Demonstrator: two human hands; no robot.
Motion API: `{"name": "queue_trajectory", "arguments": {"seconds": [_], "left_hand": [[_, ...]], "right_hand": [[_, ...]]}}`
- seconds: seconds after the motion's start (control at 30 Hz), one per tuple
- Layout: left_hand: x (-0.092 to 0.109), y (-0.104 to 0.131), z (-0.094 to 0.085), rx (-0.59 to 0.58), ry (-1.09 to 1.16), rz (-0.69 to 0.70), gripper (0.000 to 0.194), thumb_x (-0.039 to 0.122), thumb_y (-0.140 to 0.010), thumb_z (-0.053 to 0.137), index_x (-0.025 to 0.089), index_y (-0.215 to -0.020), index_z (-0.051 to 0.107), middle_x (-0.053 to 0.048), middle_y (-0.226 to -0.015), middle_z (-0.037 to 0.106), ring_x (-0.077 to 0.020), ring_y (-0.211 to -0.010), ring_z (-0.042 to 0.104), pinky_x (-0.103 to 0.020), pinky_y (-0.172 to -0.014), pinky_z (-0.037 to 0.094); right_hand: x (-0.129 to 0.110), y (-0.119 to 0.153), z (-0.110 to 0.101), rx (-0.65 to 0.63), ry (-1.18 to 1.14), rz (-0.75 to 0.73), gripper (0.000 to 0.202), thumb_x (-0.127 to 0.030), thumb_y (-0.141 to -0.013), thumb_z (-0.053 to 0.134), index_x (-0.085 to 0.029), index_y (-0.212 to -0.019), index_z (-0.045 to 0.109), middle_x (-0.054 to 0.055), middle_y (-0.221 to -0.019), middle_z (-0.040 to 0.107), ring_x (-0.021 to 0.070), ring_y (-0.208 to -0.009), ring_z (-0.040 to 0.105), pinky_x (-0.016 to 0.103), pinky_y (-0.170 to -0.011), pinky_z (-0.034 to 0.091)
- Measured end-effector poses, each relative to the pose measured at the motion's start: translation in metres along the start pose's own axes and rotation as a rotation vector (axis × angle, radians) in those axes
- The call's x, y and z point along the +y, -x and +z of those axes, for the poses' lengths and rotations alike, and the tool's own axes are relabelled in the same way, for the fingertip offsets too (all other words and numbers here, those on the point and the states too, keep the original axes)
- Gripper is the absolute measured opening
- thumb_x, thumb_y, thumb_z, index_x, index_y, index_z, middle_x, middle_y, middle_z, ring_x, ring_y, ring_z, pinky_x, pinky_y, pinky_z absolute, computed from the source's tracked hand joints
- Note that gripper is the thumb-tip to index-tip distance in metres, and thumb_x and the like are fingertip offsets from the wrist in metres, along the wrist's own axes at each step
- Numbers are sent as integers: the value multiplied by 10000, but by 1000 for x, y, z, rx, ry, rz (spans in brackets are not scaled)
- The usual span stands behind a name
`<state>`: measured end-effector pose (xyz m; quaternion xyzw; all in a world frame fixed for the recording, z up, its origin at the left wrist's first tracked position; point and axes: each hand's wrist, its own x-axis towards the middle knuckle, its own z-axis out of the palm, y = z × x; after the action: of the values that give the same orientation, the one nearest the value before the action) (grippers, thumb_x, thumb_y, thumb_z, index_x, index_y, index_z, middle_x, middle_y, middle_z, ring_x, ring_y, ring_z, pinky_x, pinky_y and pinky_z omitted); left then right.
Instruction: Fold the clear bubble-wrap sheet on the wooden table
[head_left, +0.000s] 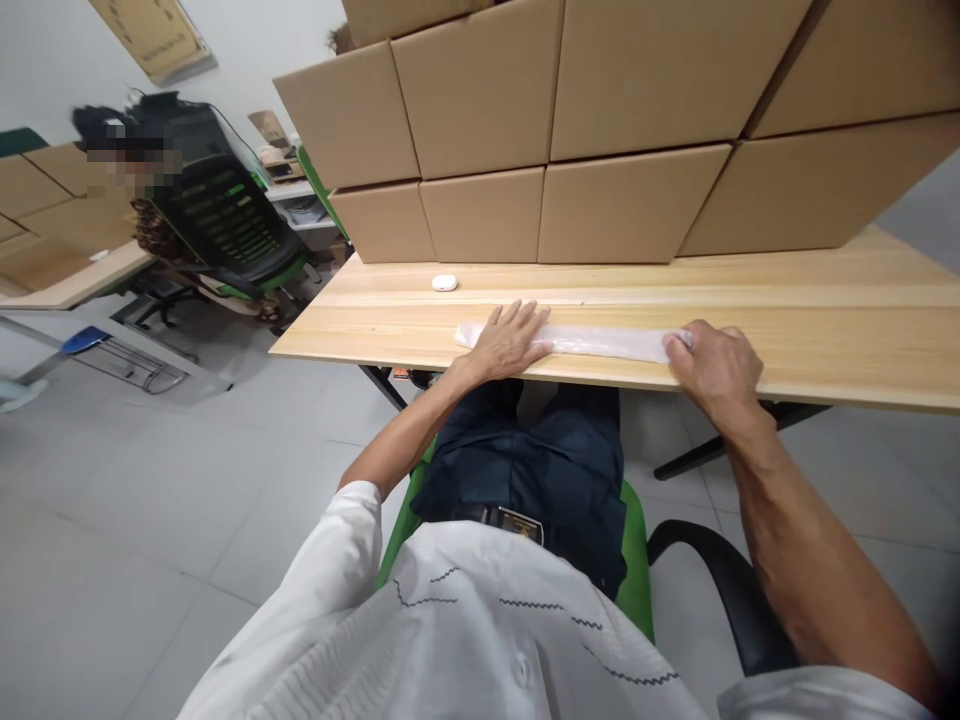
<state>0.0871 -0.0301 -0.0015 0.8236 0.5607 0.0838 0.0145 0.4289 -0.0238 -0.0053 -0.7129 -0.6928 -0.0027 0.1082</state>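
A long, narrow strip of whitish, slightly shiny plastic, perhaps a folded bag (600, 341), lies flat along the front of the wooden table. My left hand (510, 340) rests on it near its left end, palm down with the fingers stretched out. At the other end my right hand (716, 368) is closed, its thumb and fingers gripping the strip's right end. What lies inside or under the strip cannot be made out. Behind my left hand, a small white rounded case (445, 283) sits on the table.
Stacked cardboard boxes (480, 215) form a wall along the back of the wooden table (360, 320). I sit on a green chair (637, 560) at its front edge. To the left, another person sits in a black chair (225, 215) by a second table (82, 280).
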Motion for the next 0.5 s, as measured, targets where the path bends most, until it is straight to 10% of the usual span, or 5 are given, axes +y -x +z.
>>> {"name": "queue_trajectory", "arguments": {"seconds": [0.33, 0.5], "left_hand": [[1, 7, -5, -174, 3, -75, 745, 579, -1298, 436, 215, -1948, 448, -181, -2079, 318, -437, -1953, 279, -690, -1564, 255], [-4, 5, -1, -153, 20, -87, 761, 635, -1291, 447, 267, -1957, 446, -149, -2082, 322, -439, -1955, 274, -679, -1573, 231]], "right_hand": [[20, -9, -4, -3, -115, 116, 494, -305, -1251, 516, -82, -1588, 799, 307, -1443, 843, 365, -1219, 703, 437, -929, 413], [29, -4, -12, 213, -132, 47, 542, -250, -1239, 477, -62, -1681, 730, 301, -1535, 808, 413, -1428, 680, 528, -1249, 482]]}}
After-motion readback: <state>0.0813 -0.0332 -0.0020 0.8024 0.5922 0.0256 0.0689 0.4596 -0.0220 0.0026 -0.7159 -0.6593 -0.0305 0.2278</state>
